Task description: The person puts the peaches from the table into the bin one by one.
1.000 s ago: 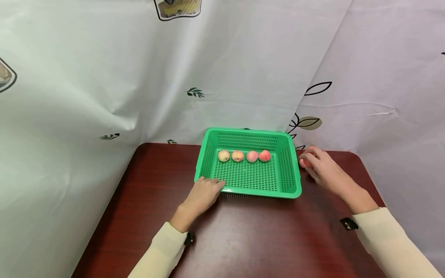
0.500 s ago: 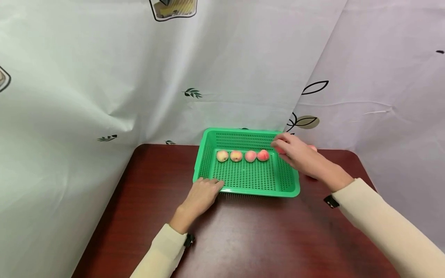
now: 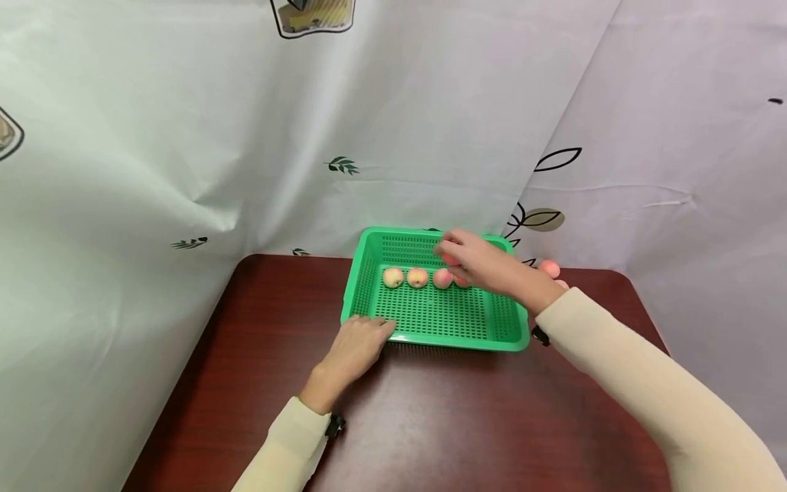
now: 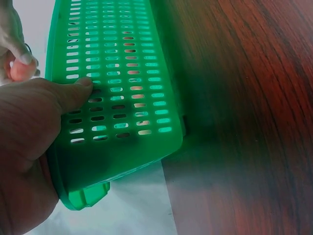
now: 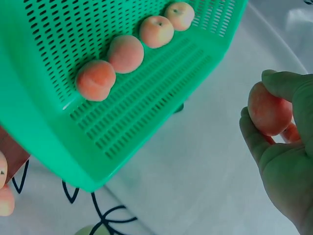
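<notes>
A green perforated plastic basket (image 3: 455, 339) stands at the back of the table. My left hand (image 3: 358, 347) grips its front rim near the left corner; in the left wrist view the thumb (image 4: 73, 95) lies against the outer wall. Over the basket, my right hand (image 3: 476, 260) holds a reddish peach (image 5: 268, 110) between thumb and fingers. Several peaches sit in a row on the basket floor: a pale yellow one (image 3: 393, 277) at the left, a yellow-pink one (image 3: 417, 277), a pink one (image 3: 443, 278), and a redder one (image 5: 96, 80) partly hidden behind the right hand in the head view.
More peaches (image 3: 548, 268) lie on the table to the right of the basket, partly behind the right forearm. The dark red wooden table (image 3: 424, 410) ends at white printed sheeting (image 3: 430, 137), which hangs behind and at both sides.
My right hand has carried a peach leftward from the table right of the basket, over its right rim, to above the row. The left hand keeps its grip on the rim.
</notes>
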Demonstrator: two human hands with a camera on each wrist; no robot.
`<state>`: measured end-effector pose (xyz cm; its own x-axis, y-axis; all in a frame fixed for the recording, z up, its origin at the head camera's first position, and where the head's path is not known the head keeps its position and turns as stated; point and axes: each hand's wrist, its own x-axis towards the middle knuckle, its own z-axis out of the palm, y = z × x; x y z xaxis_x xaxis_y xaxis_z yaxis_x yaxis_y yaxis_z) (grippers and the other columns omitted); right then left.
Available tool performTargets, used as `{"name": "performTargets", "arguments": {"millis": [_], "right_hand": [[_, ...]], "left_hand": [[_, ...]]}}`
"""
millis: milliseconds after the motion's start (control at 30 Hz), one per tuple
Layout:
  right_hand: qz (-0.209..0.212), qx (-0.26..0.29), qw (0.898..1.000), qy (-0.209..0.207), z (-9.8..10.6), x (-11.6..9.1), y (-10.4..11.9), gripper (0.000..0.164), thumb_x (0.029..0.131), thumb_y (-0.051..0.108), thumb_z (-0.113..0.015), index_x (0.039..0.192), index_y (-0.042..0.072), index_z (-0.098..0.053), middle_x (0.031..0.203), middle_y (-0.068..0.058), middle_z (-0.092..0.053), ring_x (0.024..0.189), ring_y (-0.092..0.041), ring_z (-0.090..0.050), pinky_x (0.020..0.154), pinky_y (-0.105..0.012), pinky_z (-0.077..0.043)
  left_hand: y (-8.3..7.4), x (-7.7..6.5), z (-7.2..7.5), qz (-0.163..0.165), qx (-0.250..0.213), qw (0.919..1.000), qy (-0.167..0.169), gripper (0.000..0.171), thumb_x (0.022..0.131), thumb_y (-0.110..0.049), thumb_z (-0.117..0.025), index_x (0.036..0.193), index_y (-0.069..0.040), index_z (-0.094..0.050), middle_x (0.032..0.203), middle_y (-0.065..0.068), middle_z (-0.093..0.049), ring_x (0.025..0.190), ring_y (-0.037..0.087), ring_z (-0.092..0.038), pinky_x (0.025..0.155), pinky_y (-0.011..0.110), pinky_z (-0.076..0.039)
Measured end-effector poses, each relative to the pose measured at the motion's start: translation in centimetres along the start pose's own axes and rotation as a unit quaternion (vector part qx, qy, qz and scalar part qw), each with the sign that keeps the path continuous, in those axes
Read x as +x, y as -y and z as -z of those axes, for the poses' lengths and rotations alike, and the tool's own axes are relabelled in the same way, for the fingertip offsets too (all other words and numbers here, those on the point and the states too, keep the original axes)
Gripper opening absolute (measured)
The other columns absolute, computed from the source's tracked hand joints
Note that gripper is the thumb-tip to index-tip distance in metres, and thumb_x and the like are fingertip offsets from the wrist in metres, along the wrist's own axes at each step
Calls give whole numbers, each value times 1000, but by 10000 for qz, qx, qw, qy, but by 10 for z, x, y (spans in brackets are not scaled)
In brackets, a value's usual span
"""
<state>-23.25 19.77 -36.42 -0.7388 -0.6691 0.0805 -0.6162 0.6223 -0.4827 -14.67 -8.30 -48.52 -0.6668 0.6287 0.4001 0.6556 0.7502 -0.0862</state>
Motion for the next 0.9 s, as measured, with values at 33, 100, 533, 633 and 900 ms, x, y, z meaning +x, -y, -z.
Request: {"name": "performTargets", "arguments": {"millis": [33,100,533,633,900], "right_hand": [[9,-4,10000,53,-4,4,0,23,104,12,-60,127,13,-62,118,-11,-57,87,-23,-59,75,-39,-50],[782,-888,9930,-22,-10,12,-1,33,98,0,-64,130,7,-62,124,-16,-57,96,-26,-61,78,-40,-52],[842,-1616,9805,734,-60,65,17,37,97,10,-71,133,10,-64,135,-12,-61,123,-30,-61,102,-40,-52],[714,-1671,9790,925,-69,73,19,39,98,12,-71,136,14,-63,138,-8,-60,126,-29,-58,104,-39,-50],[622,-1884,9717,1282,-84,87,15,37,101,14,-67,137,16,-64,139,-3,-63,123,-26,-56,102,-37,-47]], "left_hand": [[0,0,0,10,5,10000,55,34,89,4,-66,71,-18,-48,60,-5,-46,51,9,-23,58,24,-12],[1,0,0,10,46,9999,103,33,89,4,-67,72,-18,-49,61,-5,-48,49,10,-28,57,24,-12],[1,-1,1,-47,-10,10000,-17,31,90,4,-67,73,-18,-53,61,-5,-48,49,9,-27,58,24,-12],[2,-2,0,-42,-103,9999,-118,30,91,3,-67,73,-17,-54,61,-4,-50,49,10,-29,57,24,-14],[0,-1,-2,-21,-279,9996,-85,25,92,3,-66,77,-16,-59,66,-3,-57,49,14,-40,53,26,-26]]}}
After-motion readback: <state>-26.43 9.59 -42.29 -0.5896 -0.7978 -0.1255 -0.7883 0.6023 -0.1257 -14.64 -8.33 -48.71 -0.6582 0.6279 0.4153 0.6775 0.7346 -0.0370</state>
